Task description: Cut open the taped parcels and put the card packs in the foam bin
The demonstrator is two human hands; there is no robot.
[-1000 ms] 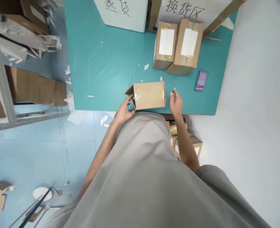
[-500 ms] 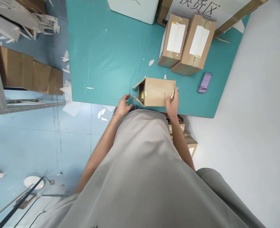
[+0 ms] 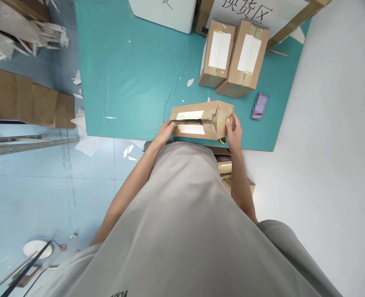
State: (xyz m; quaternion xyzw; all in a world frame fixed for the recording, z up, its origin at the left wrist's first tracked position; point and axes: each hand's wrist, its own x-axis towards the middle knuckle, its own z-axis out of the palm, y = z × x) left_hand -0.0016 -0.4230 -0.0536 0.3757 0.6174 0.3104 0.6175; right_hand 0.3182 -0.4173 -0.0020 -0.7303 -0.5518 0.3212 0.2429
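Note:
A small brown cardboard box lies at the near edge of the green-topped table. A white label, split along a gap, shows on its top, and brown tape covers the seam towards its right end. My left hand grips the box's left end, thumb on top. At the right end my right hand holds the box with the thumb pressed on its face. A small yellow-and-black object peeks out beneath the box near my right hand; its kind is unclear.
Two taped, labelled cartons stand together behind the box. A blurred purple item lies to the right. At the back are a white bin and a sign board. Paper scraps dot the table, and a metal rack stands left.
The box has been turned so that its split label and taped seam face up; its open flaps no longer show. My left hand, earlier apart from it, now grips its left end.

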